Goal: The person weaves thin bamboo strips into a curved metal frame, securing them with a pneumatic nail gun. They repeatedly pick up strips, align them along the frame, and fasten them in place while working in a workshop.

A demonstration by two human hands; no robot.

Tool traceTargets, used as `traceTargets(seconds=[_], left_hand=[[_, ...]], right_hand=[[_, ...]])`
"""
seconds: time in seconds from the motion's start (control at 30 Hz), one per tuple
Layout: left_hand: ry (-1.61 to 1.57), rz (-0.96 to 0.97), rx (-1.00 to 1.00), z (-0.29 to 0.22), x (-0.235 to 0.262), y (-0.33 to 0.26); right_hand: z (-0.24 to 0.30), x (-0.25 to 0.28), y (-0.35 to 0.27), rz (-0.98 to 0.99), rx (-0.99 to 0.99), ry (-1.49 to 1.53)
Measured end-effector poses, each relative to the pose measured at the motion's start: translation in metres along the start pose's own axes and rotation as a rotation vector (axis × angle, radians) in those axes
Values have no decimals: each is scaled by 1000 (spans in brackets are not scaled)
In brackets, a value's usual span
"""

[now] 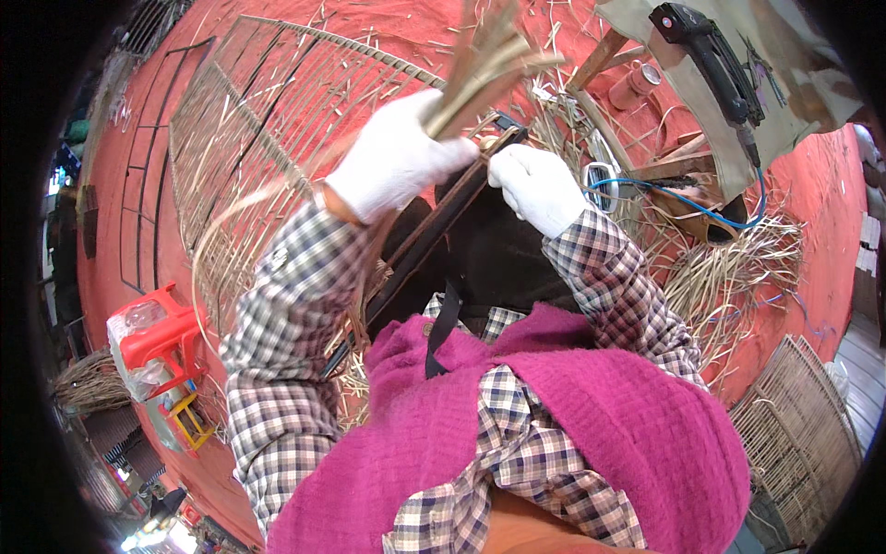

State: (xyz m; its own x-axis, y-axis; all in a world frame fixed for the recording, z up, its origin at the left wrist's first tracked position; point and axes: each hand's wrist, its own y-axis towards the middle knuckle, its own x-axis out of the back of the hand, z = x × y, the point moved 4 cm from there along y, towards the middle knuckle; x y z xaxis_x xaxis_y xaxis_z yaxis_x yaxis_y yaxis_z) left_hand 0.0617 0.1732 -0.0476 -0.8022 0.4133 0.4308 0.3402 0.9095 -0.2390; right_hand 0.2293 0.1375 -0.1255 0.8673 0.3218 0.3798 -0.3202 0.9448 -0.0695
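Observation:
My left hand (397,155), in a white glove, is closed around a bundle of tan cane strips (480,78). The strips fan out from the fist and are blurred by motion; their loose tails hang past the wrist. In a matching glove, my right hand (537,187) is curled shut against the far end of a dark frame bar (434,222). What its fingers pinch there is hidden. The bar lies slantwise across my lap, and some light material is wrapped at its end beside the right fingers.
A slatted cane panel (231,125) lies at the left on the red floor covering (120,222). Right of my hands, a black air tool (711,60) with a blue hose rests on a cloth-draped stand. Cut strips (738,268) are heaped below. A red stool (157,337) stands at left.

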Motion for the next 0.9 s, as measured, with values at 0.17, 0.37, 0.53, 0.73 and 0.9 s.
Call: traceTargets(seconds=[0.17,0.37,0.53,0.73,0.9], left_hand=[[-68,174,35,19,-19,34],[-101,294,169,49,-20,60],[151,234,122,61,-21,91],[102,393,186,68,-28,109],[348,354,-11,51,-39,116]], right_hand=[[-9,9,11,82,-274,197],[-22,9,17,16,-481,404],[-37,22,20,-137,-370,400],[-77,35,7,-235,-529,466],[-80,18,12,-207,-456,468]])
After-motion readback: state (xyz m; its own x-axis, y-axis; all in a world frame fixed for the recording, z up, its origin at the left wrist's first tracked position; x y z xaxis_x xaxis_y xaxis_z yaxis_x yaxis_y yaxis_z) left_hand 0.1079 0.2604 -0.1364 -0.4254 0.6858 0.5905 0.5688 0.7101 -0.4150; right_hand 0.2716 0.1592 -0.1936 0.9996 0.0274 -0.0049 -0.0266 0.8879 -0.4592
